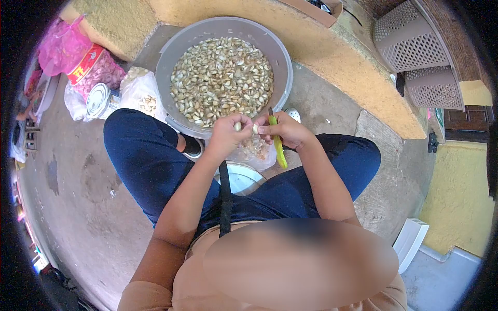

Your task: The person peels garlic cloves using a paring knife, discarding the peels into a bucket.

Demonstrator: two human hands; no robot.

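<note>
Above the near rim of a large grey tub [288,72], my two hands meet fingertip to fingertip. My left hand [230,136] is closed on a garlic clove [238,126], which shows pale between its fingers. A second pale clove [255,128] sits where the fingertips of both hands come together. In my right hand [290,131] is a small knife with a yellow-green handle [281,155], the handle slanting down past the palm. Many garlic cloves [223,78] fill the tub. Below my hands lies a clear plastic bag with papery garlic skins [254,151].
A white round lid or bucket [241,179] is between my legs. Left of the tub are a white bag [140,88], a can [101,100] and a pink mesh sack [104,72]. A low yellow wall [358,78] runs behind; grey perforated crates [410,39] stand at right.
</note>
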